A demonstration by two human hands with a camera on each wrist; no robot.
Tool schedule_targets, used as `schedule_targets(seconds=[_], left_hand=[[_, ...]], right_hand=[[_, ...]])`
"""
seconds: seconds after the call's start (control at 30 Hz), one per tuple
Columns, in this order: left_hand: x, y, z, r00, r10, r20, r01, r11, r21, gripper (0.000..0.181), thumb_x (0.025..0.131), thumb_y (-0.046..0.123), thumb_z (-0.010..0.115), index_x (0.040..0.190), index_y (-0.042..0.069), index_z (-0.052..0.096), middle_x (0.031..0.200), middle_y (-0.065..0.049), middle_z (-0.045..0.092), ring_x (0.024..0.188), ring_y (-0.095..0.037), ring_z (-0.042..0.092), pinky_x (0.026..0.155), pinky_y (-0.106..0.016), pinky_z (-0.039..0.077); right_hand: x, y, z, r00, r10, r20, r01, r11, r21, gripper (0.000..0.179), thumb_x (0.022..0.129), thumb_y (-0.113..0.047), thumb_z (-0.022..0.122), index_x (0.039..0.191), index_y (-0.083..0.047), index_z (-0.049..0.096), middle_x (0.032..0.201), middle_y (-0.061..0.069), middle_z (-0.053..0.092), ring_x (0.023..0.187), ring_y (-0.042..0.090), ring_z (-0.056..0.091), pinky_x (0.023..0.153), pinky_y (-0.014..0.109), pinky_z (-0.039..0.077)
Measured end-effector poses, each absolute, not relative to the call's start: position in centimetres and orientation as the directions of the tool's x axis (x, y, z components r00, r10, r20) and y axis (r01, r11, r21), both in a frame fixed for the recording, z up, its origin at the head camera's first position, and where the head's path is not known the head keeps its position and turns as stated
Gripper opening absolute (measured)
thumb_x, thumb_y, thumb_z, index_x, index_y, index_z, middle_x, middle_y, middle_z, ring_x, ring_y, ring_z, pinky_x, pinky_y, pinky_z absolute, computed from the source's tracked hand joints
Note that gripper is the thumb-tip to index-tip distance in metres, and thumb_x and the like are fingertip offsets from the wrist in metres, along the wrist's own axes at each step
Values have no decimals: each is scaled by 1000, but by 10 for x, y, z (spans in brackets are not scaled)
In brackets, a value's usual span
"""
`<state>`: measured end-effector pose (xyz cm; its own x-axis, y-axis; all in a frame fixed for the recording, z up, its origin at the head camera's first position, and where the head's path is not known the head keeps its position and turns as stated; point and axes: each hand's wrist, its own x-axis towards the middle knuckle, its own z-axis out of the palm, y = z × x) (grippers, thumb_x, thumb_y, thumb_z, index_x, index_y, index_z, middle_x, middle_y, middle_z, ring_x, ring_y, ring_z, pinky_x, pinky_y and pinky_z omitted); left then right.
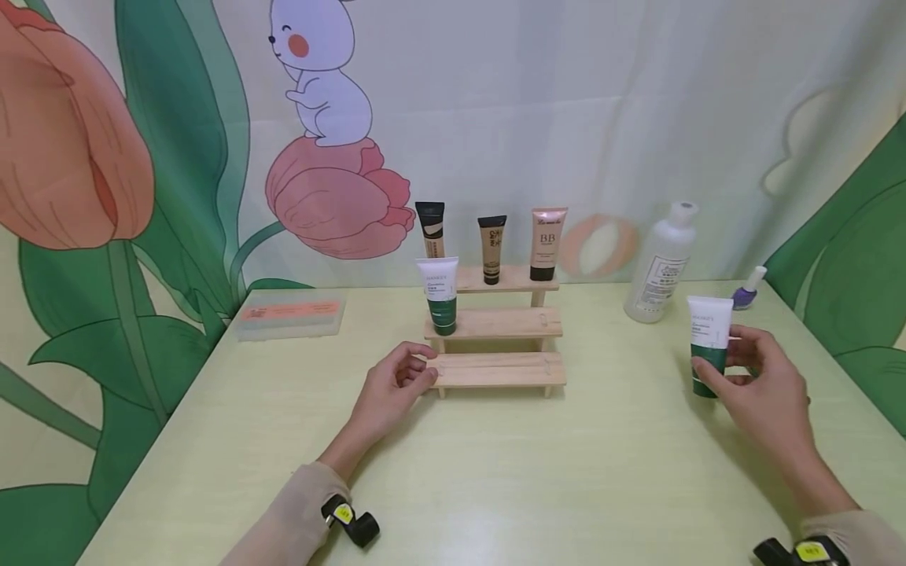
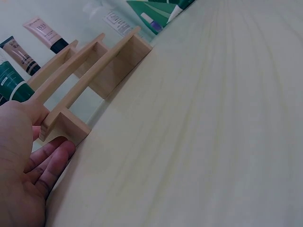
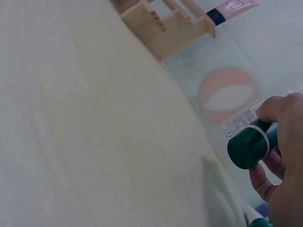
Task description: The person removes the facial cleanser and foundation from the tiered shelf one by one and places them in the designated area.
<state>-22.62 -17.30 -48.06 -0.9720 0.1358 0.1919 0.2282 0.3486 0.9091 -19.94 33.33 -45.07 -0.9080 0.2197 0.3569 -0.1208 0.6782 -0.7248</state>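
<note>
The left hand (image 1: 394, 383) is at the left end of a small wooden stand (image 1: 495, 369), its thumb and forefinger gripping the end of the lowest step. The left wrist view shows its other fingers loosely curled beneath that board. Well apart on the far right, the right hand (image 1: 767, 381) pinches a green and white tube (image 1: 710, 326) between thumb and curled fingers. That tube is upright with its green cap pointing down, and it looks raised a little above the pale table (image 1: 538, 479).

The stand has three steps, rising towards the back. A matching green and white tube (image 1: 440, 287) stands on its cap at the left end of the middle step. It partly hides a black and beige tube (image 1: 432, 228) behind it. Beside that, on the top step, I see a slim gold tube (image 1: 491, 244) near the middle and a pink tube (image 1: 548, 237) marked "BB" at the right end.

To the right of the stand is a tall whitish bottle (image 1: 660, 271) with a printed label. Farther right, behind the right hand, is a little purple bottle (image 1: 745, 295) with a white cap. At the back left lies a flat, see-through box (image 1: 290, 328) with an orange label. Behind everything hangs a cloth (image 1: 524, 102) printed with large tulips and a white cartoon animal.
</note>
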Motion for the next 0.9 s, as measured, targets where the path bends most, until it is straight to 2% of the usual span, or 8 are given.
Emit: schedule_targets(seconds=[0.17,0.47,0.63,0.9], left_hand=[[-227,-172,-481,-972,136,190,226,349,909,24,106,16,77,130,16,73,105,-8,78,89,-20,69,77,-25,55],[-226,-171,-480,-973,134,190,226,355,907,24,106,16,77,130,17,73,104,-7,78,88,-20,69,77,-25,54],[-225,-171,-478,-973,130,190,224,359,906,24,107,16,77,130,16,73,104,-7,78,87,-20,69,76,-25,54],[-225,-173,-479,-974,130,188,223,362,905,24,107,16,77,130,17,72,105,-7,78,88,-20,68,76,-25,54]], right_hand=[[-199,334,-462,-914,187,359,-129,708,-695,64,98,-23,88,150,-2,58,120,14,67,95,-3,55,73,4,47],[-202,333,-469,-940,145,310,-87,775,-626,60,100,-30,87,148,-1,66,118,22,73,86,-3,56,67,11,47],[-205,334,-471,-947,120,297,-88,794,-601,57,101,-30,86,146,1,68,116,23,76,85,2,57,66,13,45],[-207,334,-474,-947,113,300,-93,798,-595,55,101,-32,86,143,1,71,115,21,76,82,-2,55,66,13,44]])
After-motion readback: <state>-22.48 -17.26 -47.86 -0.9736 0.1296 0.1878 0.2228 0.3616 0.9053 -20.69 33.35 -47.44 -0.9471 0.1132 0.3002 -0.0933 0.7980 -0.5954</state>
